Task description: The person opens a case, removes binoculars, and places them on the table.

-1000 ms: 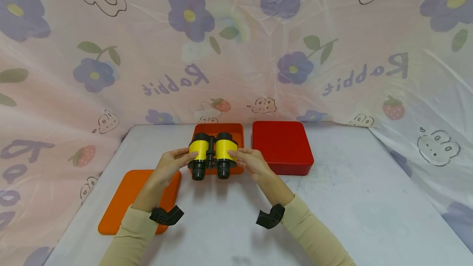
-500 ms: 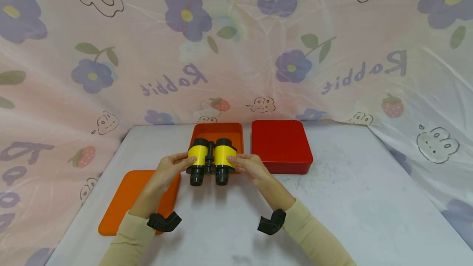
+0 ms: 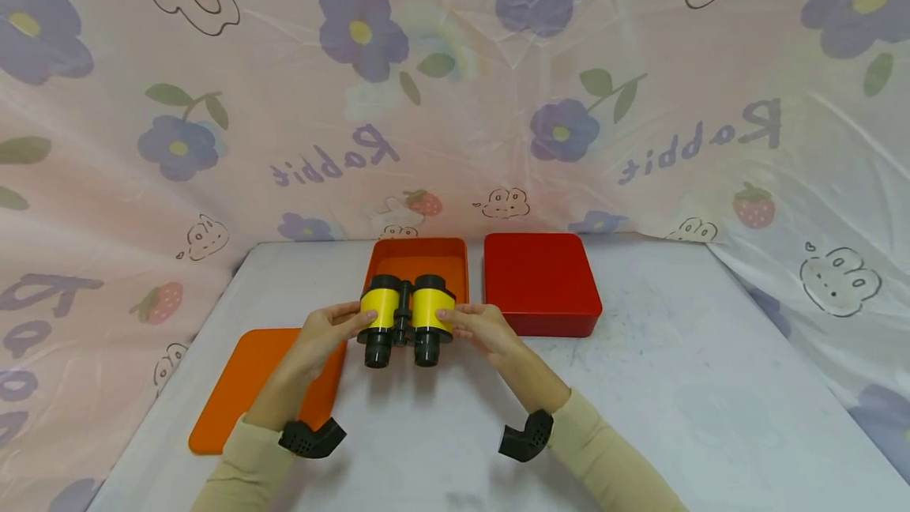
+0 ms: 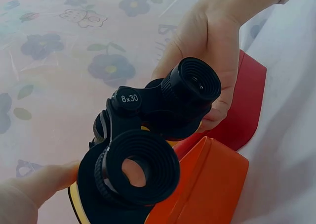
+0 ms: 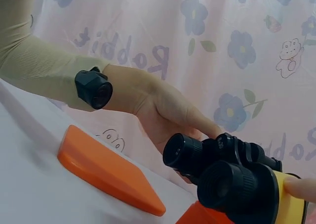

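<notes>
Binoculars (image 3: 403,313) (yellow-black) between both hands (image 3: 323,334) (image 3: 489,330)

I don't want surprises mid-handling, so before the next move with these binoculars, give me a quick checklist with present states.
1. Left hand gripping the binoculars: ok, holding the left side.
2. Right hand gripping too: ok, holding the right side.
3. Binoculars raised off the table: ok.
4. Orange box open: ok, its top is uncovered.
5. Orange lid away from the box: ok, flat on the table, partly behind the left arm.
6. Red box contents: cannot tell, its top is closed.
</notes>
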Motion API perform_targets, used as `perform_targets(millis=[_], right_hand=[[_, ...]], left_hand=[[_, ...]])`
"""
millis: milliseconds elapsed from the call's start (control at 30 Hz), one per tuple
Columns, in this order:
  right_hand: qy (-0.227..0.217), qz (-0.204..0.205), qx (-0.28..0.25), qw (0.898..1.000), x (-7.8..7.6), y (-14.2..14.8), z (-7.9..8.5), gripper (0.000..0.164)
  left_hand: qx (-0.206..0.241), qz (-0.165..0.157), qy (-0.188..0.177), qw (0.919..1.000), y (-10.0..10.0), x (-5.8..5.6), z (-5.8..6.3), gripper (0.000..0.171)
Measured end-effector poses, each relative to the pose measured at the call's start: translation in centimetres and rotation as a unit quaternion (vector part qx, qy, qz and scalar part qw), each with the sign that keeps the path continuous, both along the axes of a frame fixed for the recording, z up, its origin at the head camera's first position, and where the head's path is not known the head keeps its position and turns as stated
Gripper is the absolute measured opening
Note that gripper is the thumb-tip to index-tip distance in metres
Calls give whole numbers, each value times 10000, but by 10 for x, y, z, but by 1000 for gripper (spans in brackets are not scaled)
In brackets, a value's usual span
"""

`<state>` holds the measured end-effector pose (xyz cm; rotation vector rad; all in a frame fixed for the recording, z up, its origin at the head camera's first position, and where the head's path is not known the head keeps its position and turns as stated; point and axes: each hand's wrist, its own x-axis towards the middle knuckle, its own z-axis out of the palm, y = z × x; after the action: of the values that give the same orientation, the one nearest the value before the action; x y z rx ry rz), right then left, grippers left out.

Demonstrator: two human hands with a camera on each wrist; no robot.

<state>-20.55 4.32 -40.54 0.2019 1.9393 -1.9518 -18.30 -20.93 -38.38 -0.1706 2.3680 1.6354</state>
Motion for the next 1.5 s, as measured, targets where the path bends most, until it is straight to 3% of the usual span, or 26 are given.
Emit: perform_targets(millis=[667,1500], right_hand=[[-9,120,-22,9999,12,-1,-8,56],[104,823,533,9951,28,7,-27,49]], left_hand=[[-233,-87,-50,9997,-4,15,-7,74],[-411,-183,-242,9987,-5,34,-30,75]])
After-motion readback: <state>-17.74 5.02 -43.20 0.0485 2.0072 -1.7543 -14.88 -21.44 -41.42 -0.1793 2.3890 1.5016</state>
